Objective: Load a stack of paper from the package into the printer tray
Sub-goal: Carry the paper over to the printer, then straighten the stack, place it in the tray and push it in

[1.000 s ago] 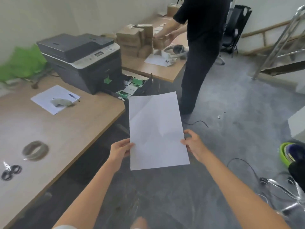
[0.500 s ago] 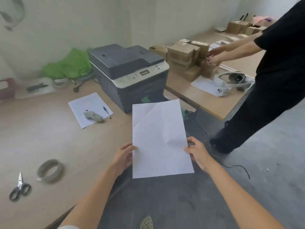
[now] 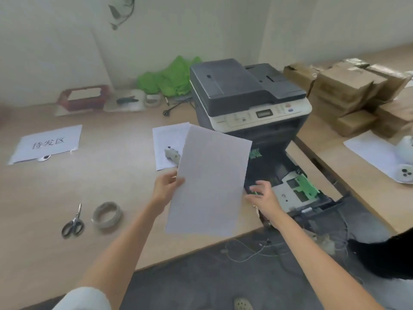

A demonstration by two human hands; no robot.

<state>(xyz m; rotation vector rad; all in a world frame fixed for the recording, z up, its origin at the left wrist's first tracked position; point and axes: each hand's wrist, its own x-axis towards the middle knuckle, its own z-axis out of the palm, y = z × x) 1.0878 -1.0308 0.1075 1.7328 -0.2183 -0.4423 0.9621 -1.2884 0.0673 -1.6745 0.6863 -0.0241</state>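
My left hand (image 3: 166,186) pinches the left edge of a white sheet of paper (image 3: 210,186), held tilted above the desk edge. A dark grey printer (image 3: 245,95) stands on the wooden desk (image 3: 111,175). Its paper tray (image 3: 297,189) is pulled out at the front, showing green guides. My right hand (image 3: 264,195) has left the sheet and hovers with spread fingers at the tray's left edge, next to a green tab. The sheet hides part of the tray. No paper package can be made out.
Scissors (image 3: 72,224) and a tape roll (image 3: 107,214) lie at the desk's near left. A printed sheet with a small tool (image 3: 172,153) lies beside the printer. Cardboard boxes (image 3: 348,95) crowd the right desk. A labelled sheet (image 3: 48,143) lies far left. Cables trail on the floor.
My view has swung left and closer to the printer. My right hand has let go of the sheet and moved to the tray. The left hand alone holds the paper, now tilted.
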